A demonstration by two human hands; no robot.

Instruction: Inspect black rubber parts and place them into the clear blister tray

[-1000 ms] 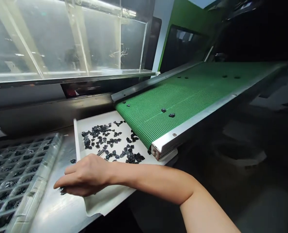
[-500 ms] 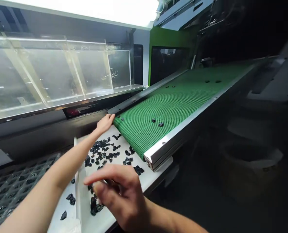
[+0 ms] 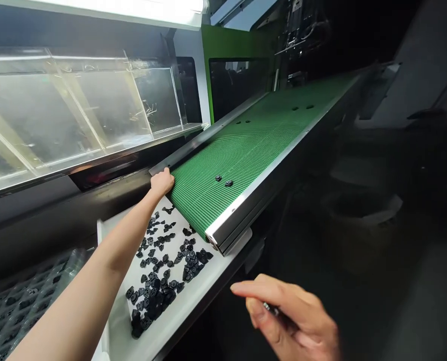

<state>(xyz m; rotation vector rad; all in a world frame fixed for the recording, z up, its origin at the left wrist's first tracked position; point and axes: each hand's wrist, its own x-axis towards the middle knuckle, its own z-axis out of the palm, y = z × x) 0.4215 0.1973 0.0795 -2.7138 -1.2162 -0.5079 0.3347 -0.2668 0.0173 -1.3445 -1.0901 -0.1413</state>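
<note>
Green belt [image 3: 231,150], left hand [image 3: 162,181] alongside, right hand [image 3: 296,321] around mostly hidden item [image 3: 271,309]

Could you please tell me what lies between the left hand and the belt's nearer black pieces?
In the head view, green belt surface lies between the left hand and those black pieces.

The tray [image 3: 196,288] seemingly extends beneath the conveyor [image 3: 246,145].
</note>
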